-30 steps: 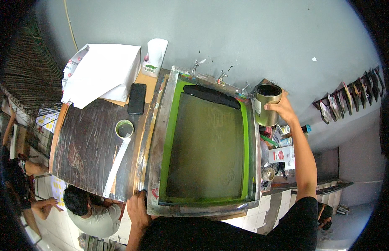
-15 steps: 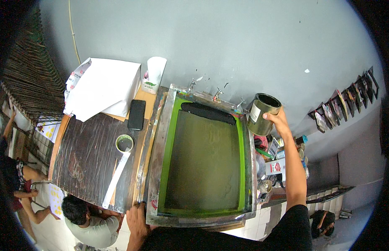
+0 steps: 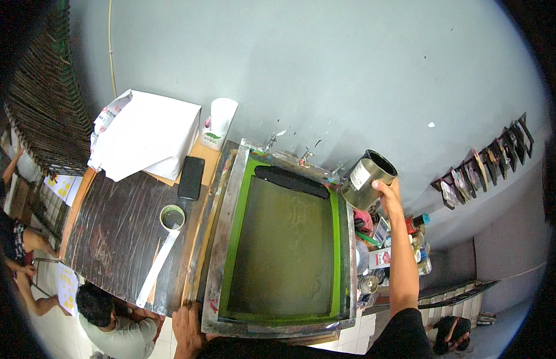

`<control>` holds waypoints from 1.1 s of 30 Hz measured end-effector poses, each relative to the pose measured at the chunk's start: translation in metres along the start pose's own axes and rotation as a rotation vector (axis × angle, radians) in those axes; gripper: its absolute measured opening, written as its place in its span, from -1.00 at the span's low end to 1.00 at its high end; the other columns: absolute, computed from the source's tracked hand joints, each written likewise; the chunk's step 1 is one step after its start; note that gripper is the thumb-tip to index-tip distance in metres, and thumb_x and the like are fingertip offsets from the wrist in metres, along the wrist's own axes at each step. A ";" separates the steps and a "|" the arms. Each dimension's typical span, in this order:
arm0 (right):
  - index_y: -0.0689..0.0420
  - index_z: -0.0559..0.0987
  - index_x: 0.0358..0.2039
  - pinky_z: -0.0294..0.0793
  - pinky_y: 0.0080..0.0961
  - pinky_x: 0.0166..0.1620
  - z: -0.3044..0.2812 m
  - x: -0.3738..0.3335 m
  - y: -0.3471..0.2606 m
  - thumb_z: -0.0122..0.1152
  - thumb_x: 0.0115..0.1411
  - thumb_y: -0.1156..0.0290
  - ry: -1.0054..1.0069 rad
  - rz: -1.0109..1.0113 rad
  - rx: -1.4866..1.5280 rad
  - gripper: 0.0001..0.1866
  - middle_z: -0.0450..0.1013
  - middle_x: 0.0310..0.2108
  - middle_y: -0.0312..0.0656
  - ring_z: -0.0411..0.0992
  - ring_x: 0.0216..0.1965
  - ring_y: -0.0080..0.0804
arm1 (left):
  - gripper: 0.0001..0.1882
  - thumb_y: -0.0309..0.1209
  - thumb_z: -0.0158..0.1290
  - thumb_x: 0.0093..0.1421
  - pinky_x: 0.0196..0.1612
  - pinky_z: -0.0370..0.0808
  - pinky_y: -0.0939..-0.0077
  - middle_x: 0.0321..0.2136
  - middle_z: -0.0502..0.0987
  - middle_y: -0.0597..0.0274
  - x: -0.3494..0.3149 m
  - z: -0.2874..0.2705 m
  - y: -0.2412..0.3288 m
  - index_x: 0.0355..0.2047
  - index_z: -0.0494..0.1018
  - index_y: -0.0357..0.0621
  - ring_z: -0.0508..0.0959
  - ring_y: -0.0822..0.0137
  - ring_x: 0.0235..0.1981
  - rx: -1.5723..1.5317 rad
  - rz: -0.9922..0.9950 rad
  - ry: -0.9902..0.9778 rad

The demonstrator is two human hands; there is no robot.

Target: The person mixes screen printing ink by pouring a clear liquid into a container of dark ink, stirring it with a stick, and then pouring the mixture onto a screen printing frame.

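My right hand is wrapped round a large metal can with a white label, from its right side. The can is held tilted at the far right corner of a screen-printing frame. Its dark open mouth faces up and to the right; the contents cannot be made out. Green borders surround the frame's dark mesh, and a thick band of black ink lies along its far end. My left hand has its fingers curled over the table's near edge, beside the frame's near left corner.
Left of the frame, a dark tabletop bears a small cup, a white strip, a phone and white paper. Jars and cans crowd the right side. A seated person is close at the lower left.
The can has tipped further, its base swinging left toward the frame's corner, with my right hand still round it. My left hand stays at the edge. The whole view has shifted slightly.
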State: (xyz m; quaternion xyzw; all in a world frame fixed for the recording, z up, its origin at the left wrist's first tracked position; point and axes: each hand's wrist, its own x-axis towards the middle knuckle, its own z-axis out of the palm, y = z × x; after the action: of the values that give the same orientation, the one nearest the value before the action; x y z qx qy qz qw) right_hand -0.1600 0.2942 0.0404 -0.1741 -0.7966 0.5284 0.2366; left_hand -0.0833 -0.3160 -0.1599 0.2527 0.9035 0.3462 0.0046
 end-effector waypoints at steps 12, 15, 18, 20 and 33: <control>0.18 0.38 0.16 0.34 -0.40 0.11 0.014 -0.005 0.011 0.42 -0.06 0.28 0.117 -0.086 0.140 -0.26 0.47 -0.06 -0.21 0.40 0.00 -0.36 | -0.01 0.40 -0.01 0.02 -0.28 0.25 0.09 -0.32 0.35 -0.08 -0.009 0.006 -0.010 0.07 0.40 -0.35 0.36 -0.08 -0.35 -0.017 -0.057 -0.054; 0.18 0.40 0.14 0.34 -0.41 0.10 0.011 0.000 0.006 0.43 -0.06 0.27 0.107 -0.093 0.079 -0.27 0.47 -0.05 -0.21 0.41 -0.02 -0.37 | -0.04 0.40 -0.02 0.03 -0.29 0.24 0.09 -0.36 0.32 -0.05 -0.004 0.010 -0.006 0.04 0.41 -0.33 0.35 -0.08 -0.36 -0.014 -0.009 0.074; 0.19 0.38 0.14 0.33 -0.37 0.13 0.012 0.000 -0.008 0.45 -0.08 0.27 0.088 -0.079 0.044 -0.25 0.46 -0.02 -0.17 0.40 0.00 -0.34 | -0.06 0.39 -0.05 0.05 -0.28 0.24 0.09 -0.34 0.33 -0.08 -0.006 0.005 -0.006 0.02 0.40 -0.32 0.34 -0.08 -0.36 0.002 -0.068 -0.014; 0.20 0.33 0.16 0.29 -0.28 0.19 0.013 -0.003 -0.018 0.48 -0.10 0.28 0.059 -0.041 0.036 -0.19 0.41 0.05 -0.12 0.36 0.07 -0.28 | -0.06 0.39 -0.06 0.06 -0.28 0.23 0.09 -0.33 0.33 -0.09 -0.001 0.001 -0.001 0.03 0.40 -0.32 0.34 -0.09 -0.36 -0.022 -0.046 -0.009; 0.14 0.34 0.20 0.34 -0.19 0.19 -0.024 -0.031 0.015 0.40 -0.06 0.20 0.214 -0.062 0.348 -0.21 0.41 0.06 -0.17 0.38 0.10 -0.23 | 0.07 0.48 -0.07 -0.01 -0.26 0.23 0.07 -0.30 0.33 -0.11 -0.012 0.015 -0.015 0.12 0.36 -0.34 0.34 -0.12 -0.32 0.030 -0.020 0.013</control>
State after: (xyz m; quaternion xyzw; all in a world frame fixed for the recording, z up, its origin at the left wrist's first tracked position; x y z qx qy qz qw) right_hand -0.1206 0.3019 0.0286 -0.1611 -0.6686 0.6289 0.3627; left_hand -0.0771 -0.3211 -0.1827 0.2415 0.9110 0.3344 -0.0017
